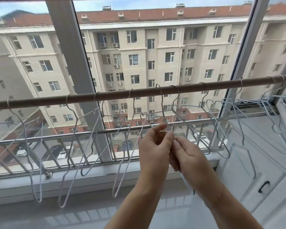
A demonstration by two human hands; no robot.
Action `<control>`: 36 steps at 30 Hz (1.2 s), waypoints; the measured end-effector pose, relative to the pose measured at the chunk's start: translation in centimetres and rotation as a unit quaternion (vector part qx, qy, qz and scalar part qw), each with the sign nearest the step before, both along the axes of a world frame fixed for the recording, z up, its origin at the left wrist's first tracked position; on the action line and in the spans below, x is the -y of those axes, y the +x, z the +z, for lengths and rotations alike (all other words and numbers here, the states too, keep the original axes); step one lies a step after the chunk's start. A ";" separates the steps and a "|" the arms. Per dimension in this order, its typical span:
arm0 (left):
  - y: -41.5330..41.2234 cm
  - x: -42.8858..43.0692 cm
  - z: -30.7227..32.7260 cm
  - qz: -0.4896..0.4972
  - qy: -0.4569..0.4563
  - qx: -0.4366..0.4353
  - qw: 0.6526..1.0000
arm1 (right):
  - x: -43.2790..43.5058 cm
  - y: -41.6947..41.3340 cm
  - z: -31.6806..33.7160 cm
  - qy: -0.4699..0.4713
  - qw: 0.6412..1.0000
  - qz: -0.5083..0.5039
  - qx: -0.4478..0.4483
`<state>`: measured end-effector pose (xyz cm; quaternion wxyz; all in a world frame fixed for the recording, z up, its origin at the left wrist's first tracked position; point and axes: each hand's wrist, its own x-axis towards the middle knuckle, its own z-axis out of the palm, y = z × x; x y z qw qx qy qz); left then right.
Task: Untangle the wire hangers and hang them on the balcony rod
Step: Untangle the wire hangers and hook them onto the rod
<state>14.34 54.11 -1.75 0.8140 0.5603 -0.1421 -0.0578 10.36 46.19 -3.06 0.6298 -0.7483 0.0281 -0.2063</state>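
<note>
Two bare forearms rise from six o'clock and meet at the centre of the view. The left hand [153, 146] pinches thin wire between thumb and forefinger, its grip clenched on the lower part of a wire hanger [162, 103] whose hook stands just above the balcony rod [139, 93]; whether that hook rests on the rod I cannot tell. The right hand [186, 154], touching the left at the fingertips, curls around a pale length of wire that runs down past the wrist toward five o'clock, its grip closed on the same tangle.

Beyond the hands, toward twelve o'clock, the rod is a smooth brown round bar crossing from nine o'clock up to three o'clock. About nine thin white wire hangers [69, 146] hang from it by their hooks, bent, stretched and tilted at odd angles, several overlapping. At three o'clock a bundle of hangers [284, 100] lies bunched near the rod's end, above glossy white cabinet doors [254, 179] with a dark handle.

Farther out stand a shiny steel railing [59, 136], the window glass with grey frames, and a beige apartment block [155, 55] with a red tiled roof
</note>
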 end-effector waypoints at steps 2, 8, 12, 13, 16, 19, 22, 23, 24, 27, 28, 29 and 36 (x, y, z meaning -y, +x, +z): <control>1.0 0.2 0.9 0.006 -0.012 -0.003 1.000 | 0.0 1.2 0.9 0.001 1.000 -0.009 0.007; 3.9 0.7 2.4 0.019 0.010 -0.041 0.999 | 0.0 4.9 1.7 0.031 0.999 -0.018 -0.005; 4.5 0.4 2.0 0.021 0.063 -0.033 0.997 | 0.1 6.8 1.0 0.038 0.998 -0.033 -0.031; 4.6 0.1 1.7 0.021 0.080 -0.021 0.996 | 0.0 7.1 0.8 0.038 0.998 -0.038 -0.035; 4.9 -1.5 1.0 0.050 0.127 0.035 0.990 | -0.1 7.4 0.1 0.025 0.997 -0.056 -0.055; 5.7 -3.6 0.9 0.101 0.153 0.076 0.980 | 0.0 7.3 -0.6 0.033 0.994 -0.069 -0.074; 6.6 -5.3 0.5 0.156 0.184 0.087 0.967 | 0.1 7.1 -1.1 0.021 0.993 -0.083 -0.080; 6.9 -5.7 0.2 0.167 0.200 0.083 0.962 | 0.1 7.1 -1.4 0.008 0.992 -0.091 -0.085; 7.2 -6.0 -0.1 0.172 0.219 0.076 0.957 | 0.1 7.1 -1.7 -0.008 0.991 -0.098 -0.089; 8.0 -6.3 -1.3 0.162 0.278 0.044 0.946 | -0.1 6.7 -2.1 -0.066 0.984 -0.128 -0.104; 8.2 -6.4 -1.6 0.154 0.285 0.035 0.945 | -0.3 6.4 -2.1 -0.088 0.982 -0.137 -0.100; 8.3 -6.4 -1.8 0.143 0.285 0.025 0.947 | -0.6 6.1 -2.1 -0.114 0.978 -0.148 -0.090; 8.6 -6.3 -2.0 0.094 0.193 -0.065 0.974 | -5.9 3.5 -1.0 -0.240 0.941 -0.199 0.133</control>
